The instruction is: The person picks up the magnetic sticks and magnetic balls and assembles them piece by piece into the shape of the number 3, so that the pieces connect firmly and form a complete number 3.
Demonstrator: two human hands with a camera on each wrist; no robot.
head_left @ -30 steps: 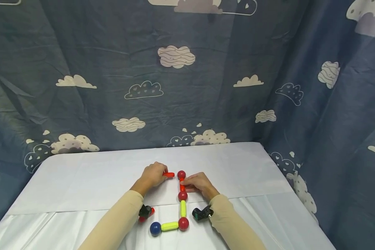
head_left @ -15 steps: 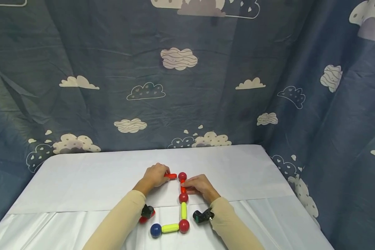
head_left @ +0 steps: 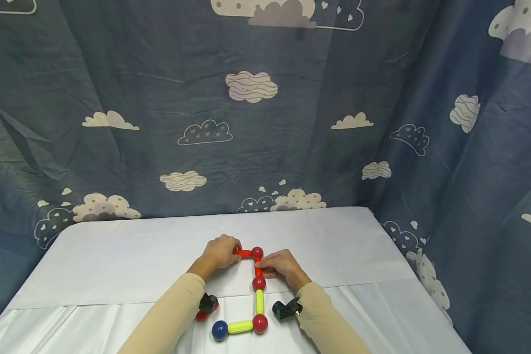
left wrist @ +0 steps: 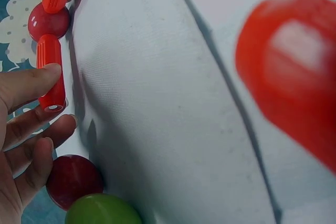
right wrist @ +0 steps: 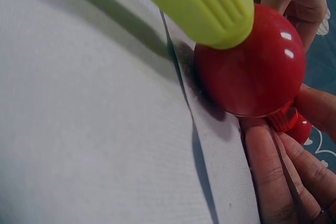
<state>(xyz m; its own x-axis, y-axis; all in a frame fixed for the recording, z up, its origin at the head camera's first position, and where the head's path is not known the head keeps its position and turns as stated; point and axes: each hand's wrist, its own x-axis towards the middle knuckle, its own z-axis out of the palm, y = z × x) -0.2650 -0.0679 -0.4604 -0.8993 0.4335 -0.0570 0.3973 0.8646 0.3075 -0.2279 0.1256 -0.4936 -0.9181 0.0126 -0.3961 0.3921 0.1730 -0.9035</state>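
Near the far end of a chain of rods and balls, my left hand [head_left: 221, 251] pinches a red rod [left wrist: 50, 59] between thumb and fingers. That rod's far end meets the last red ball [left wrist: 48, 22]. My right hand [head_left: 282, 265] grips another red rod [head_left: 258, 267], which joins this ball to a middle red ball [head_left: 258, 283]. From there a yellow-green rod [head_left: 259, 301] runs toward me to a corner red ball [head_left: 259, 324]. A second yellow-green rod [head_left: 240, 327] leads left to a blue ball [head_left: 220, 331].
Under the left wrist lies a red piece [head_left: 201, 315], partly hidden by the wrist camera [head_left: 209, 302]. A dark red ball [left wrist: 74, 182] and a green rounded piece [left wrist: 102, 211] show below the left hand. A white cloth [head_left: 137, 260] covers the table; a cloud-patterned curtain [head_left: 265, 147] hangs behind.
My left hand has moved right with its red rod, and the gap to the last red ball has closed. My right hand keeps its grip on the other red rod.
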